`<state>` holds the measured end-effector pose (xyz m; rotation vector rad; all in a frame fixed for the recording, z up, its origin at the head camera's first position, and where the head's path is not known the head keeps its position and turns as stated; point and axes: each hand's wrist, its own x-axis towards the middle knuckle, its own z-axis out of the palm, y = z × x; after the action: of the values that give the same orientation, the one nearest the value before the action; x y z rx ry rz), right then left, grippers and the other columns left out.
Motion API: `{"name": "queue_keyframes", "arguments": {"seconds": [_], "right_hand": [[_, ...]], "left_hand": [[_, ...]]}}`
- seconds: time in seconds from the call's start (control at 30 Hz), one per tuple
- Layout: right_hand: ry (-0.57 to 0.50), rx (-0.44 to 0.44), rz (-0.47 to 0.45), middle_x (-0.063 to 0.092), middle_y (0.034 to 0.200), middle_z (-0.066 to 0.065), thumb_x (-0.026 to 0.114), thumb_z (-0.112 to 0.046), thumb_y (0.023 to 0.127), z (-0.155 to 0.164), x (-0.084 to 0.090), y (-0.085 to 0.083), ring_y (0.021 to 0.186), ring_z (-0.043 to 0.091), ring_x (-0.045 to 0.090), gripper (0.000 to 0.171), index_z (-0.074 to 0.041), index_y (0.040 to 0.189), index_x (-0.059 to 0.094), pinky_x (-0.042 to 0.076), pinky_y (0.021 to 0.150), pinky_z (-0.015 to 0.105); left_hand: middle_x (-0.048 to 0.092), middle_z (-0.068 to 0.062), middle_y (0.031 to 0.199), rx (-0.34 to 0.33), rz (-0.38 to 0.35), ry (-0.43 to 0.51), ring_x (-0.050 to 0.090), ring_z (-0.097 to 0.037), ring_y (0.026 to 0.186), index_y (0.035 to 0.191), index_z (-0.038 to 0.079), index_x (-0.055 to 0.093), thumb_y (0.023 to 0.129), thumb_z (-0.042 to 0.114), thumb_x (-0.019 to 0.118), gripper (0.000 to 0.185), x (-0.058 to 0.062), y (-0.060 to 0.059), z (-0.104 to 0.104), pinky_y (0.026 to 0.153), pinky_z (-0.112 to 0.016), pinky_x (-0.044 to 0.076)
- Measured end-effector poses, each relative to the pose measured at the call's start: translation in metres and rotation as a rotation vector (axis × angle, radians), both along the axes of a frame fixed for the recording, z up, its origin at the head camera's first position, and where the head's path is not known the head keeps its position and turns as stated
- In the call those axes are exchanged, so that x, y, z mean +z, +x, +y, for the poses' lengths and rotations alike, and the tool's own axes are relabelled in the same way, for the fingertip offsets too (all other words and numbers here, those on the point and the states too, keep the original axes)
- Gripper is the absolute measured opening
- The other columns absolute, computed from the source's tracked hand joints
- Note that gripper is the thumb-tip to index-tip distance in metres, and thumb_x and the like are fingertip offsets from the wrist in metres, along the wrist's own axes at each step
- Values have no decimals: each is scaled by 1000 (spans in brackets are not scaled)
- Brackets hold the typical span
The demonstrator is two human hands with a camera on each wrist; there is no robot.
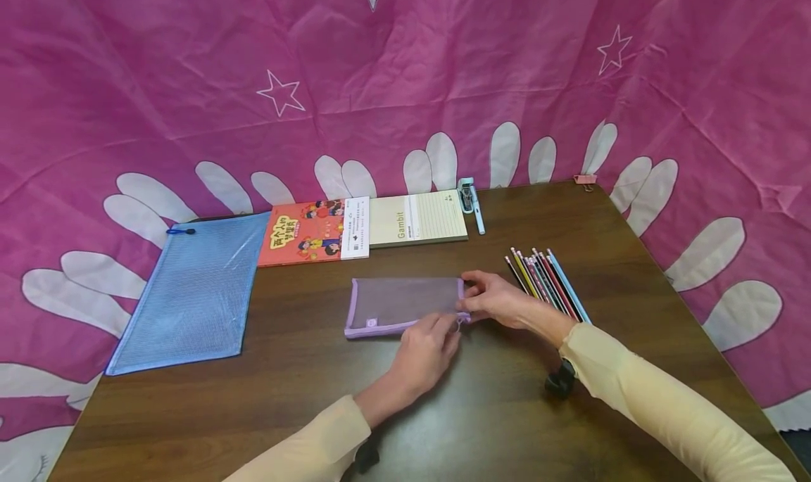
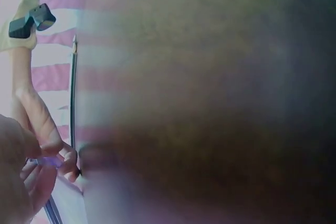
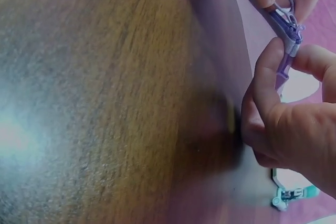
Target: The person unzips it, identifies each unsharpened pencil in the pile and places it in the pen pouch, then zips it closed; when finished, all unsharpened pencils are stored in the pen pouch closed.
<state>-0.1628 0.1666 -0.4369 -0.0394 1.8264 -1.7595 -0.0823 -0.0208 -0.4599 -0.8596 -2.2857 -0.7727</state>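
A purple mesh pencil pouch (image 1: 402, 304) lies flat in the middle of the dark wooden table (image 1: 494, 411). My left hand (image 1: 453, 324) pinches the zipper pull (image 3: 287, 4) at the pouch's front right corner. My right hand (image 1: 469, 295) grips the right end of the pouch (image 3: 285, 62) between thumb and fingers. In the left wrist view both hands meet at the lower left, the left hand (image 2: 23, 182) close up and a bit of purple pouch (image 2: 50, 161) between the fingers; the rest is blurred.
Several coloured pencils (image 1: 548, 283) lie just right of my right hand. A blue mesh folder (image 1: 193, 292) lies at the left. A red book (image 1: 304, 232), a Gambit notepad (image 1: 418, 219) and a light blue stapler (image 1: 467, 195) line the far edge. Pink cloth surrounds the table.
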Motion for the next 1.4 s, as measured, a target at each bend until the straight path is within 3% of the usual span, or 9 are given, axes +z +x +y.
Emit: {"name": "queue_keyframes", "arguments": {"seconds": [0.2, 0.43, 0.57, 0.9, 1.2, 1.4], "right_hand": [[-16, 51, 57, 44, 114, 24, 64, 9, 85, 3, -4, 0, 89, 23, 56, 78, 12, 151, 21, 56, 75, 30], [42, 85, 130, 43, 122, 28, 66, 5, 81, 6, -5, 0, 96, 28, 52, 84, 10, 152, 22, 52, 75, 30], [60, 94, 148, 42, 125, 29, 67, 5, 82, 10, -5, -2, 100, 30, 50, 84, 9, 153, 22, 52, 76, 30], [61, 108, 180, 40, 126, 30, 66, 9, 85, 21, -4, -12, 97, 28, 55, 80, 10, 153, 23, 53, 77, 29], [53, 147, 215, 39, 129, 30, 63, 7, 86, 33, -3, -21, 104, 32, 47, 77, 11, 152, 23, 50, 78, 26], [46, 148, 186, 36, 133, 30, 62, 7, 86, 39, -3, -24, 105, 33, 45, 80, 9, 154, 20, 50, 77, 26]], "left_hand": [[63, -1, 83, 53, 45, -38, 62, -15, 67, 95, 8, 74, 75, 10, 82, 22, 0, 0, -6, 54, -30, 53], [64, -1, 83, 37, 23, -62, 62, -14, 65, 92, 7, 75, 74, 9, 83, 20, 1, -2, -14, 54, -29, 52], [65, -1, 84, 62, 10, -89, 63, -15, 63, 91, 8, 75, 73, 10, 83, 20, 2, -2, -24, 52, -29, 52], [63, -3, 81, 95, -45, -141, 62, -16, 66, 90, 5, 75, 76, 8, 82, 16, 4, 1, -64, 55, -32, 54], [65, -4, 82, 171, -99, -86, 59, -11, 63, 90, 4, 77, 73, 5, 85, 19, 6, 9, -115, 54, -28, 53], [65, -3, 84, 212, -164, -63, 62, -12, 64, 92, 4, 78, 71, 2, 86, 22, 8, 15, -135, 57, -26, 56]]}}
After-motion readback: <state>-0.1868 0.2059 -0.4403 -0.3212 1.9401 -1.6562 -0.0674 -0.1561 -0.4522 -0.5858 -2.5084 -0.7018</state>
